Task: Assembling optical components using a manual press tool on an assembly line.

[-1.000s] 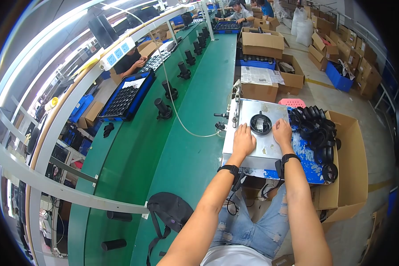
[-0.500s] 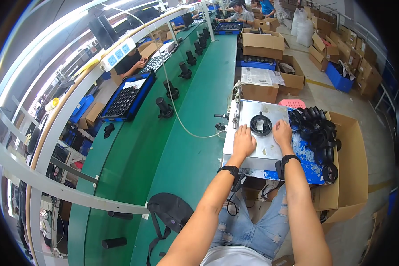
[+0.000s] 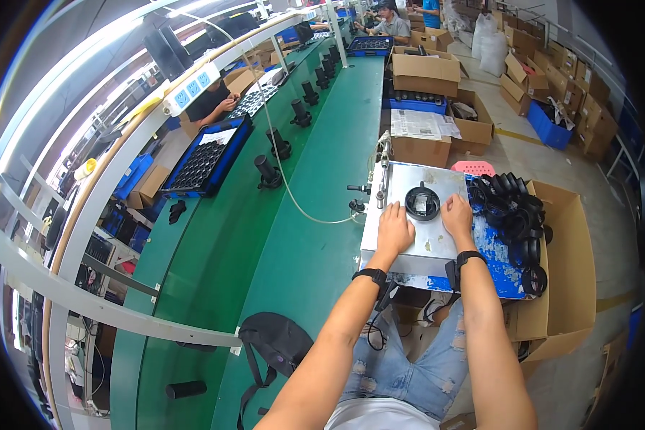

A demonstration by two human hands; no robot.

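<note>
On a flat silver metal box (image 3: 426,247) sits a black round ring-shaped part (image 3: 422,203) with a short tab at its far side and something pale and shiny in its centre. My left hand (image 3: 395,228) lies on the metal to its left, fingers stretched forward and holding nothing visible. On the other side, my right hand (image 3: 456,214) rests with fingers loosely bent, close to the ring's right edge. Both hands look open and apart from the ring, though the right fingertips are partly hidden.
Black ring parts (image 3: 512,208) are heaped at the right, beside an open cardboard box (image 3: 570,265). A metal clamp (image 3: 384,172) stands at the box's left edge. Left runs a green belt (image 3: 215,287) with black cylindrical parts; a black bag (image 3: 274,340) lies near me. Co-workers sit farther off.
My hands and the ring part stay in place. The black cylinders on the green belt have shifted slightly away from me. A far co-worker in blue has changed posture.
</note>
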